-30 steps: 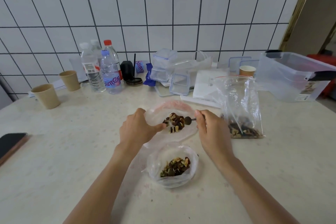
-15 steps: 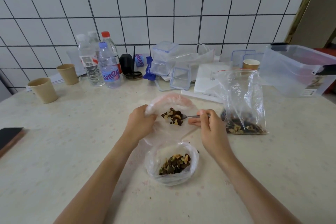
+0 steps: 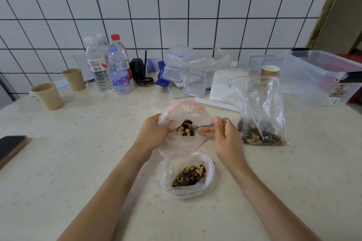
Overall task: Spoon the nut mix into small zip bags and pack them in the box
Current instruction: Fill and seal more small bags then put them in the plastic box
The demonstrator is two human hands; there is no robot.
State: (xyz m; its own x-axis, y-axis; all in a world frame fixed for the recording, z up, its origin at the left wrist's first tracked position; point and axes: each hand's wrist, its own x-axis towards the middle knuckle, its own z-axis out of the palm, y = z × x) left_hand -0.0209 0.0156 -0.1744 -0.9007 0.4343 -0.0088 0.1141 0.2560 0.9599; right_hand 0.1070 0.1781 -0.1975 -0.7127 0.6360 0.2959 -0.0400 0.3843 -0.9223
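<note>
Table [image 3: 58,162], pale and speckled, with a white tiled wall [image 3: 156,6] behind. Left hand [image 3: 151,134] curled on the left edge of a small zip bag [image 3: 186,107], holding the mouth wide open. Little pile of nuts [image 3: 186,128] inside that bag. Right hand [image 3: 225,135] pinching a small metal spoon [image 3: 203,126] between thumb and fingers, spoon tip just inside the bag, touching the nuts. Second small bag [image 3: 186,174] at 6 o'clock from the first one, lying on the table, open, nuts inside. Big zip bag [image 3: 261,111] at 3 o'clock from the right hand, standing up, nut mix at the bottom. Clear plastic box [image 3: 321,78] at 2 o'clock, far back on the table, well apart from both hands. Water bottles [image 3: 109,68] at 11 o'clock near the wall. Two paper cups [image 3: 49,96] at 10 o'clock, another paper cup [image 3: 270,70] behind the big zip bag. Small clear tubs and lids [image 3: 186,72] at 12 o'clock. Dark phone [image 3: 11,146] at 9 o'clock, at the left edge of the table.
</note>
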